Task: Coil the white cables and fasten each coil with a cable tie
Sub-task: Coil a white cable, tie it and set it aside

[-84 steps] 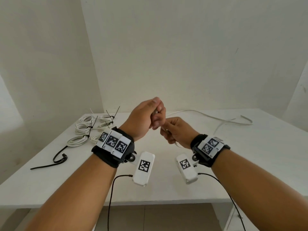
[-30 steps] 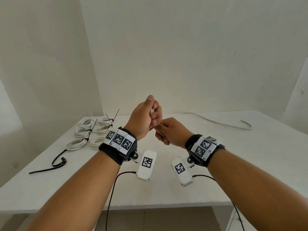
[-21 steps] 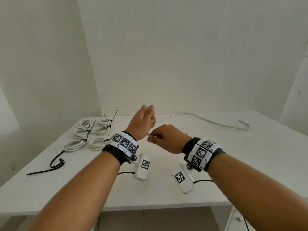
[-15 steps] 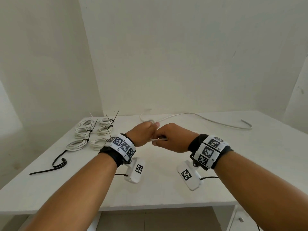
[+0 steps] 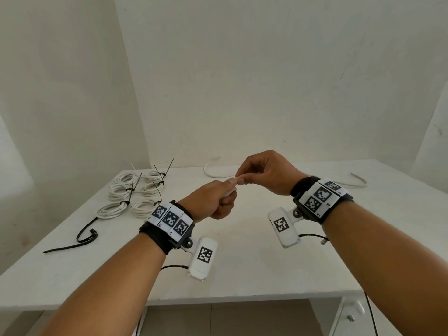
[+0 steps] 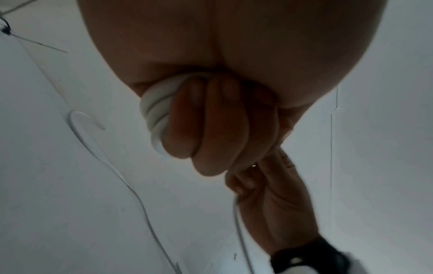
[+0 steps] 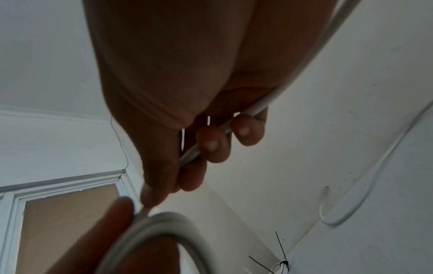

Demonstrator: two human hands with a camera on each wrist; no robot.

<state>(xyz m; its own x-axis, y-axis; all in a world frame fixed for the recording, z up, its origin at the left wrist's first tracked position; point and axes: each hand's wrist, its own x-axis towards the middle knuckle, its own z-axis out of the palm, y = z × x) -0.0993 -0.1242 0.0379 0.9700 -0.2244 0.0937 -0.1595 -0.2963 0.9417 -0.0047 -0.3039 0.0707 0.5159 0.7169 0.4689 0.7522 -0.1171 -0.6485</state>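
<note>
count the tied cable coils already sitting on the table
5, clustered at the table's far left: back left, back right, middle left, middle right, front. A sixth may be the front-right.

Coil (image 6: 154, 113) in left hand (image 5: 213, 200): mostly covered by curled fingers; turn count unreadable.
Cable (image 7: 255, 109) in right hand (image 5: 266, 173): run through the palm hidden in head view; upper end cut by right-wrist frame top.
Loose cable (image 5: 215, 174) at table (image 5: 242, 275) far edge: middle hidden behind both hands.
Tied coils (image 5: 135, 192), far-left corner: too small to count turns.
</note>
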